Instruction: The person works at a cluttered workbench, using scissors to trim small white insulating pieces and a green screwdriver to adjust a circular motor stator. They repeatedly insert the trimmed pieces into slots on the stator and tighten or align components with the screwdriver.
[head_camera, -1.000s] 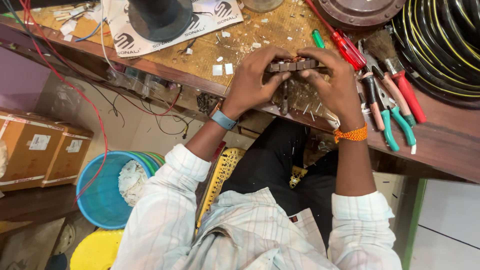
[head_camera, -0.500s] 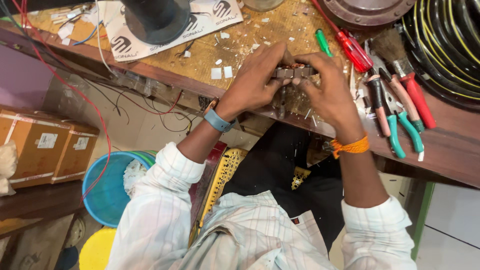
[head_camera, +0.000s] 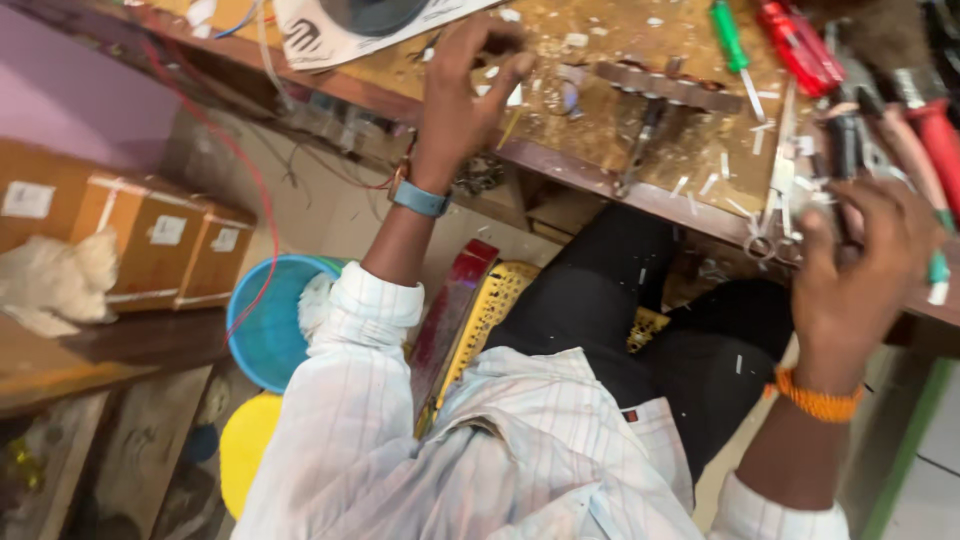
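Note:
My left hand, with a blue wristband, rests on the wooden workbench, its fingers curled near small white scraps; whether it pinches anything is blurred. A grey metal strip with several studs lies loose on the bench, to the right of that hand and apart from it. My right hand, with an orange band at the wrist, hovers at the bench's front right edge. Its fingers are spread over small scissors and dark-handled pliers.
A green screwdriver, a red screwdriver and red-handled pliers lie at the back right. Below the bench are a blue bucket, brown cardboard boxes and a yellow crate beside my knees.
Both hands have let go of the metal strip, which now lies on the bench. My left hand moved left; my right hand moved right and down to the tools.

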